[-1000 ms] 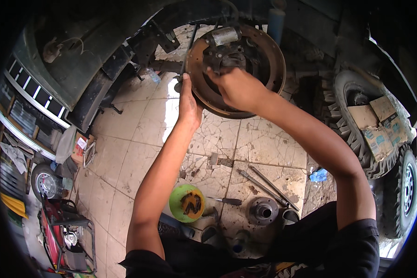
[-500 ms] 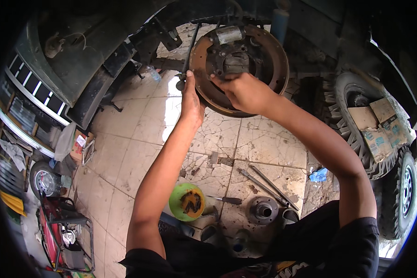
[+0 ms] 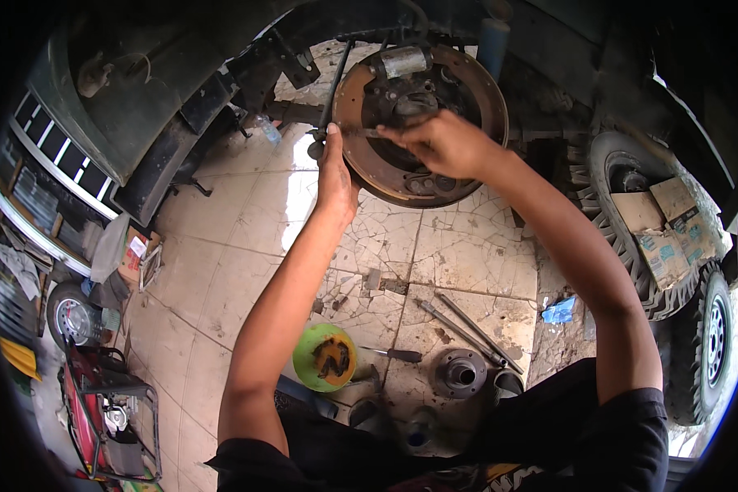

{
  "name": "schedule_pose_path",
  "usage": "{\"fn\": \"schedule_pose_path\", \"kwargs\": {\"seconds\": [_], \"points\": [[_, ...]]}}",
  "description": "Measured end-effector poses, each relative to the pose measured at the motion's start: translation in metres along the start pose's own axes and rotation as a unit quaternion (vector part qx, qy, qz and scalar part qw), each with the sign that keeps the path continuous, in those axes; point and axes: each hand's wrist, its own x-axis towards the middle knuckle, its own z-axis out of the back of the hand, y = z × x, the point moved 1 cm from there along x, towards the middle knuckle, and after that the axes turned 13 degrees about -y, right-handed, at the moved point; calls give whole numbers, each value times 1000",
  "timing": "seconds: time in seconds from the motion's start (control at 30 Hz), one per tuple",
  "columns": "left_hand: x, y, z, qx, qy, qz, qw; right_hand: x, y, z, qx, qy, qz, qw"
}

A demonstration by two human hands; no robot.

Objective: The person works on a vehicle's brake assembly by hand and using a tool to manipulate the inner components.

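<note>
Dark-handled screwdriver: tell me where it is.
In the head view, the screwdriver lies on the tiled floor, lower middle, between the green bowl on its left and the flanged metal hub on its right.

black short sleeves, bare forearms, printed shirt

Vehicle repair workshop, exposed brake assembly, loose tyres, screwdriver

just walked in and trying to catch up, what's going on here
A person is working on a round, rusty brake assembly. The left hand is at its left edge, thumb on the near side; the right hand is over its middle, though what its fingers hold is hard to tell. On the tiled floor below are a green bowl, a screwdriver and a flanged metal hub.
</note>
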Motion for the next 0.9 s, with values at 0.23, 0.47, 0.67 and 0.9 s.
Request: {"fn": "schedule_pose_path", "kwargs": {"seconds": [0.23, 0.47, 0.67, 0.9], "points": [[1, 2, -2, -2, 37, 9, 999, 20, -19, 7, -87, -83, -69, 990], [7, 5, 5, -6, 27, 0, 1000, 7, -9, 2, 21, -13, -13, 1000], [3, 4, -2, -9, 40, 11, 999, 23, -31, 4, 28, -113, -88, 989], [10, 9, 6, -5, 28, -1, 1000, 4, 3, 5, 73, 7, -102, 992]]}}
